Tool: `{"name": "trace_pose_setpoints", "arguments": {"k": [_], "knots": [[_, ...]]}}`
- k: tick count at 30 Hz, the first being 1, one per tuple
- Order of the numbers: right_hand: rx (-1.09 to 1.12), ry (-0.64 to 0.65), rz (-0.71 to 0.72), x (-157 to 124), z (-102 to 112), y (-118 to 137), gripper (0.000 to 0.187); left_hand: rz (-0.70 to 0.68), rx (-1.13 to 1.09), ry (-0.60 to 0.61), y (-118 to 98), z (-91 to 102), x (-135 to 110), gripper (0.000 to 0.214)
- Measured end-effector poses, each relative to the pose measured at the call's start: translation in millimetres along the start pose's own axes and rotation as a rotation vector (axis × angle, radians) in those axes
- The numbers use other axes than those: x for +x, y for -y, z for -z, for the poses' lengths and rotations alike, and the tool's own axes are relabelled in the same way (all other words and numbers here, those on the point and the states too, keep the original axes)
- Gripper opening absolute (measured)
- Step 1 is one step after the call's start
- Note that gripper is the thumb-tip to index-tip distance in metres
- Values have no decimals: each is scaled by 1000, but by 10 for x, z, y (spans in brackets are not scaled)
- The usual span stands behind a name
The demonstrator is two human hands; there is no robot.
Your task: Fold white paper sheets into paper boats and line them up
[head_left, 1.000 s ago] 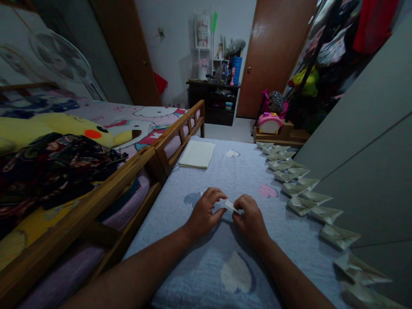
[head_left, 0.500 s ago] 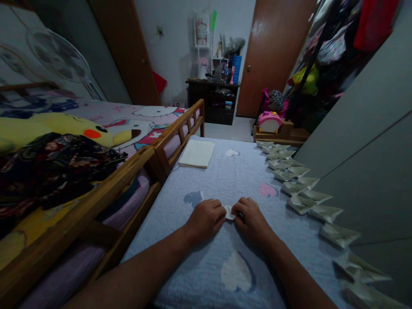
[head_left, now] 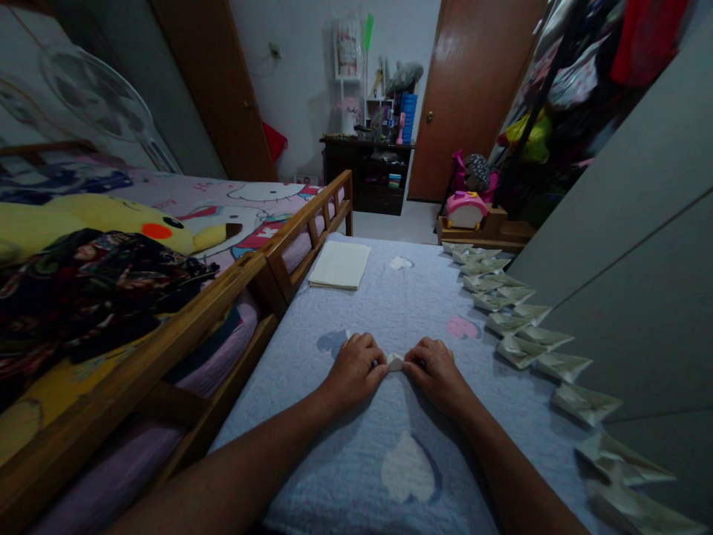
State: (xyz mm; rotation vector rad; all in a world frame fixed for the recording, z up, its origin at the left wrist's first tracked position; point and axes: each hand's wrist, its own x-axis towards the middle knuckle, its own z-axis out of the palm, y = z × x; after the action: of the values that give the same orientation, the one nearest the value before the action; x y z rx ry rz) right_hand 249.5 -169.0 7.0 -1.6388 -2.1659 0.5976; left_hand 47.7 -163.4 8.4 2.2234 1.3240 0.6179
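Note:
A small piece of folded white paper (head_left: 394, 362) sits low over the pale blue quilt (head_left: 390, 297), pinched between my two hands. My left hand (head_left: 353, 369) grips its left end with the fingers curled over it. My right hand (head_left: 434, 374) holds the other end, and the fingers hide part of the paper. A neat stack of cream paper sheets (head_left: 339, 265) lies farther up the quilt, out of reach of both hands. Several folded paper boats (head_left: 518, 351) line the quilt's right edge.
A wooden bed rail (head_left: 223, 297) runs along the quilt's left side, with a yellow plush toy (head_left: 94, 230) and dark patterned cloth (head_left: 94, 297) beyond it. A grey wardrobe panel (head_left: 640, 297) stands on the right. A dark cabinet (head_left: 365, 178) stands at the far wall.
Both hands have come down and closer together, from raised fingers to a low pinch. The paper now sits nearer the quilt, with less of it showing.

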Motion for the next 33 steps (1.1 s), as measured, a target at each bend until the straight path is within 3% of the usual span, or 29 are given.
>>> {"name": "trace_pose_setpoints", "arguments": {"k": [9,16,33], "knots": [[-104,-6,-70,41,-16,63,14,77,114,8,-25,-41,27,15],[-235,-2,-102,79,-73,96,15,54,291,-16,-12,-153,22,16],[-332,-29,-113,96,-111,142,15,72,278,-7,-78,-119,2,17]]}}
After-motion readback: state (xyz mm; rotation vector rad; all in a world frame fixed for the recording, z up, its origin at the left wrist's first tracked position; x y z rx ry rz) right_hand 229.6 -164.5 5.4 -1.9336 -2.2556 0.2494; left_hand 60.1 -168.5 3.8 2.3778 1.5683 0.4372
